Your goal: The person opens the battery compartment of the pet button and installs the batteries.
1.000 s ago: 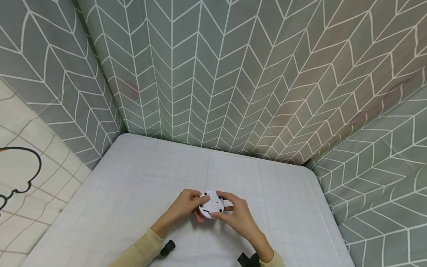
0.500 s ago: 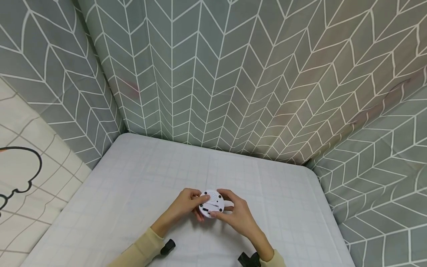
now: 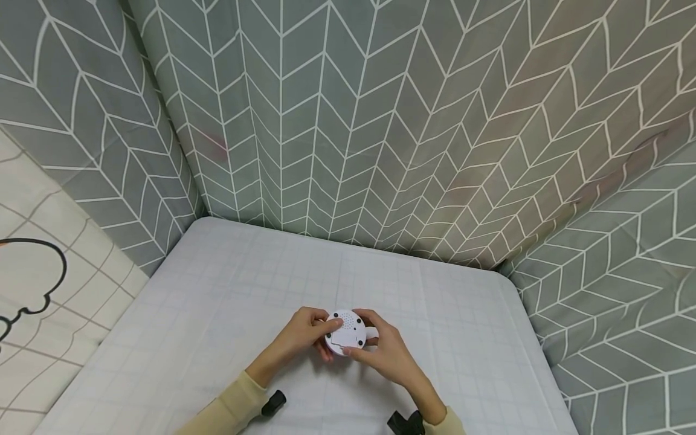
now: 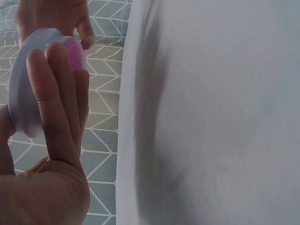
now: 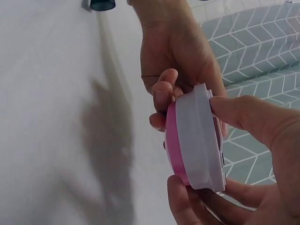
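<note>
A round white and pink device [image 3: 348, 331] is held over the table with its white underside facing up. That underside carries a cluster of speaker holes, small dark feet and a battery cover [image 3: 344, 342]. My left hand [image 3: 307, 332] grips the device from the left, thumb on top near the holes and fingers beneath. From the other side my right hand [image 3: 385, 345] holds the rim, its thumb at the lower edge by the cover. In the right wrist view the device [image 5: 199, 140] is edge-on, its pink side turned toward the table.
A white cloth covers the table [image 3: 261, 266]. Patterned grey-green curtains [image 3: 348, 121] hang behind and at the sides. A pale checked cloth [image 3: 65, 272] is at the left. Dark wrist mounts [image 3: 273, 403] sit on both forearms.
The dark gap at the battery compartment, seen in both earlier frames, is now covered by white. Both hands stay in nearly the same place around the device.
</note>
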Available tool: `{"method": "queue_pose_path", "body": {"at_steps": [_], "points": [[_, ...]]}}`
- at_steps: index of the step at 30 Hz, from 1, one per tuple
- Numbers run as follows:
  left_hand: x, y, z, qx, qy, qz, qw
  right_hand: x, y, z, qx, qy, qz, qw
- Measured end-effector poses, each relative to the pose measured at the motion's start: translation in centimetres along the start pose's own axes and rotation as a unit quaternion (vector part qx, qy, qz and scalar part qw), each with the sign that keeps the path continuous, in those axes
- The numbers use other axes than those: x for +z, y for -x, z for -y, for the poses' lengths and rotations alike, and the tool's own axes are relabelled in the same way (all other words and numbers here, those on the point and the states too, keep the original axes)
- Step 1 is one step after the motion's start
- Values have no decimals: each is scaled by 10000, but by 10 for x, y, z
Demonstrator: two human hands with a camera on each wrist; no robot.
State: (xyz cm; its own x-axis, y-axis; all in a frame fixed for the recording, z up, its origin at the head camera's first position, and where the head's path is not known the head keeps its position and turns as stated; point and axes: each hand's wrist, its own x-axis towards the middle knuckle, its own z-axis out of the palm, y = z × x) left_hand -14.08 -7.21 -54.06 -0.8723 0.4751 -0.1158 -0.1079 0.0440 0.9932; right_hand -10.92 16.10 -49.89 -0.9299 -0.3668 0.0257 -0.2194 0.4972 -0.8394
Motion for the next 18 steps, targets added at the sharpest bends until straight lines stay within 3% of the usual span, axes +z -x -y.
{"method": "queue_pose_path", "body": {"at_steps": [10,18], "points": [[3,-1,0,-74,35,51,10000,-2,-3,-1,364,-921,736,9924],[5,-1,1,-53,81,66,9999,-1,-1,-1,507,-1260,829,9873]]}}
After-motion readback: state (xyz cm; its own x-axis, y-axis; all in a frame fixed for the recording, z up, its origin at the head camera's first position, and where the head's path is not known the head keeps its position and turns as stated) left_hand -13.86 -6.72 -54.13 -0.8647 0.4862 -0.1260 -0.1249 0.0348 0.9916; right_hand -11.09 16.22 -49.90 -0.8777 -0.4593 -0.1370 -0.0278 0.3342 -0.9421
